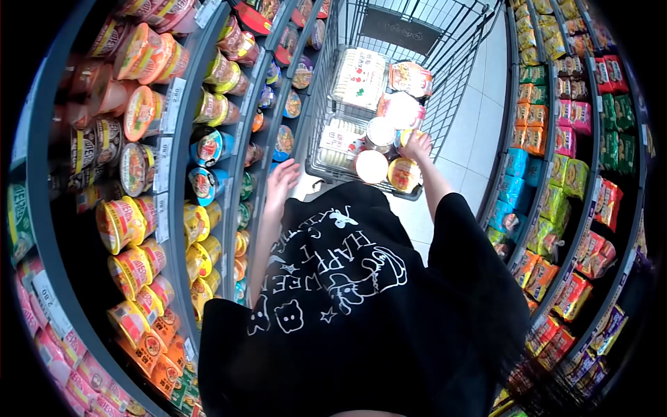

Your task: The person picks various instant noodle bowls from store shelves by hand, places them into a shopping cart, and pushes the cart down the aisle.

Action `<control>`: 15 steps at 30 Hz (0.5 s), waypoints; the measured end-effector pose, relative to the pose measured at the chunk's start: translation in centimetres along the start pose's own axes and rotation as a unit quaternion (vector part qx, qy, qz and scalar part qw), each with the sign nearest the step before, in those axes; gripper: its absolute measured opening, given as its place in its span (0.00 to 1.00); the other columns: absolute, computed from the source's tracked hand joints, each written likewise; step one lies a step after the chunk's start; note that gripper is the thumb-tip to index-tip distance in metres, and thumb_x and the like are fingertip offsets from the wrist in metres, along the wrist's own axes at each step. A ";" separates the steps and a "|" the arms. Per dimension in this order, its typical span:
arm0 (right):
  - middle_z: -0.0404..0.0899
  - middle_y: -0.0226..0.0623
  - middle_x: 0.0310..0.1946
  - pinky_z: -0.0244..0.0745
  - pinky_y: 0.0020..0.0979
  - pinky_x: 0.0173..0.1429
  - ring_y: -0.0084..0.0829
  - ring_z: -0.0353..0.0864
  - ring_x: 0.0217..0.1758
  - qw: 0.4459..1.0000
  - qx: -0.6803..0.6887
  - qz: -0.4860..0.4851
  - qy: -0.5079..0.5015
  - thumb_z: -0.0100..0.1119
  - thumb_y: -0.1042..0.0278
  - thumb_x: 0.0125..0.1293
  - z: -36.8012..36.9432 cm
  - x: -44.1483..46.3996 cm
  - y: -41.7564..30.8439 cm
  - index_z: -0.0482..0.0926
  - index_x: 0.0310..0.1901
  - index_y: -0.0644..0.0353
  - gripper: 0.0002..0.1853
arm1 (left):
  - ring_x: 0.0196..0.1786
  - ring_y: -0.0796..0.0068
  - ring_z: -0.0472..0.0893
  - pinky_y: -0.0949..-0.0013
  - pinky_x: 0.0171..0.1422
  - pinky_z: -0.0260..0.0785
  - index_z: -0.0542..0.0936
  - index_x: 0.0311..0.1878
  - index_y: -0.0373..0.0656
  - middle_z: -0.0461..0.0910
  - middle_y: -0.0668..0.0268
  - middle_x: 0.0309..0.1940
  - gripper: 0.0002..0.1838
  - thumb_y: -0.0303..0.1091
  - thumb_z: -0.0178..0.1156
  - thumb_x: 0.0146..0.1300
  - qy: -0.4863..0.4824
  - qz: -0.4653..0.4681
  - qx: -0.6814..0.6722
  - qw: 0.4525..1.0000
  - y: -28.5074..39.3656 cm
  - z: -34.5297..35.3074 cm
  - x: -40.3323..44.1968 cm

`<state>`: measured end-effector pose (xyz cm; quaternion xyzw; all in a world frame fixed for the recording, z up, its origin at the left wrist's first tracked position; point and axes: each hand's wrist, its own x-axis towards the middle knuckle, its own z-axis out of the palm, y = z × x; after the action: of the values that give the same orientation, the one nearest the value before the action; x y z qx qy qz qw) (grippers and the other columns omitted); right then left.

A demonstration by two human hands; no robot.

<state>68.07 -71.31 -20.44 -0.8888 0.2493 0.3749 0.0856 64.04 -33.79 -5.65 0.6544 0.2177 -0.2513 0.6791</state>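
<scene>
Inside the wire shopping cart [455,87], my right hand [417,147] reaches down with its fingers curled at a partly covered yellow noodle cup [402,136]. Close by stand a cup with a silvery lid [381,132], a pale-lidded cup [372,166] and a yellow-lidded noodle cup [404,174]. Behind them are a pink-and-white tub [401,110] and an orange-red pack [410,78]. Two white packs, a larger one [360,76] and a smaller one [340,141], lie on the cart's left side. My left hand [281,182] hangs beside the left shelf, fingers apart, holding nothing.
On the left, shelves [182,139] carry rows of noodle cups and bowls, such as yellow cups [125,222], with price tags along the edges. Shelves on the right [552,160] hold colourful packets, including blue ones [513,187]. Pale floor tiles [479,125] run beside the cart.
</scene>
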 end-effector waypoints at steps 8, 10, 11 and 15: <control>0.26 0.60 0.64 0.29 0.48 0.67 0.52 0.24 0.69 0.999 0.025 0.018 -0.033 0.59 0.52 0.50 -1.6 -1.7 -1.3 0.32 0.65 0.53 0.51 | 0.47 0.74 0.74 0.71 0.50 0.64 0.67 0.54 0.44 0.73 0.63 0.47 0.18 0.31 0.49 0.59 -0.028 -0.008 0.016 0.999 0.1 1.3 -0.1; 0.26 0.60 0.64 0.29 0.49 0.67 0.52 0.24 0.68 1.000 0.005 0.006 -0.016 0.59 0.52 0.49 -1.1 -1.7 -1.2 0.32 0.65 0.53 0.51 | 0.47 0.75 0.74 0.72 0.50 0.63 0.67 0.54 0.45 0.73 0.64 0.47 0.18 0.31 0.49 0.59 -0.032 0.000 0.020 0.999 -0.4 1.3 -0.3; 0.26 0.60 0.64 0.29 0.49 0.67 0.52 0.23 0.68 1.000 -0.004 -0.001 0.000 0.59 0.52 0.48 -0.7 -1.8 -1.0 0.31 0.65 0.54 0.52 | 0.47 0.76 0.73 0.72 0.49 0.63 0.67 0.54 0.45 0.73 0.64 0.47 0.17 0.31 0.49 0.59 -0.031 -0.002 0.012 0.999 -0.4 1.1 -0.3; 0.53 0.55 0.55 0.49 0.46 0.61 0.50 0.50 0.61 0.998 -0.021 -0.023 0.057 0.65 0.53 0.39 -2.7 -2.5 -1.0 0.40 0.64 0.53 0.54 | 0.49 0.73 0.73 0.71 0.52 0.63 0.66 0.56 0.44 0.72 0.63 0.50 0.20 0.36 0.48 0.59 -0.029 0.009 0.027 0.999 -0.3 0.7 -0.6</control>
<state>68.75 -70.46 -16.79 -0.9160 0.2249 0.3266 0.0608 63.33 -34.41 -5.49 0.6670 0.1852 -0.2698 0.6694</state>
